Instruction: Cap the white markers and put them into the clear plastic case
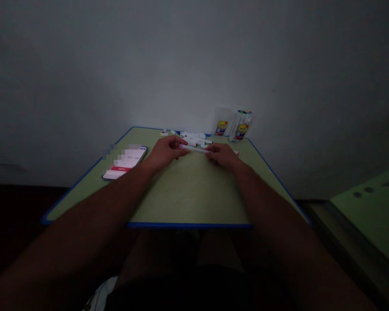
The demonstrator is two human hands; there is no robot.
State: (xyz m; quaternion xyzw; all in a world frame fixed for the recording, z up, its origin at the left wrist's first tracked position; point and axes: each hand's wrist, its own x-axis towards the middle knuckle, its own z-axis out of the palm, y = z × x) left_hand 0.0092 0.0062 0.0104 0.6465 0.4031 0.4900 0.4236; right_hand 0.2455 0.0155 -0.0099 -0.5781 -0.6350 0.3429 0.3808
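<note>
A white marker [196, 149] with a pinkish left end lies level between my two hands, just above the table. My left hand [167, 151] pinches its left end between thumb and fingers. At the other end, the fingers of my right hand [223, 154] are closed on the same marker. Right behind it several white markers [194, 135] with coloured ends lie in a loose pile near the wall. An orange-tipped marker end [236, 152] shows beside my right hand, the rest hidden behind the hand.
The pale green table [194, 194] has a blue edge. On its left lies a phone [126, 163] with a lit screen. At the back right stand a clear case [222, 123] and another clear case [240, 126] holding several markers. A grey wall [181, 65] rises behind.
</note>
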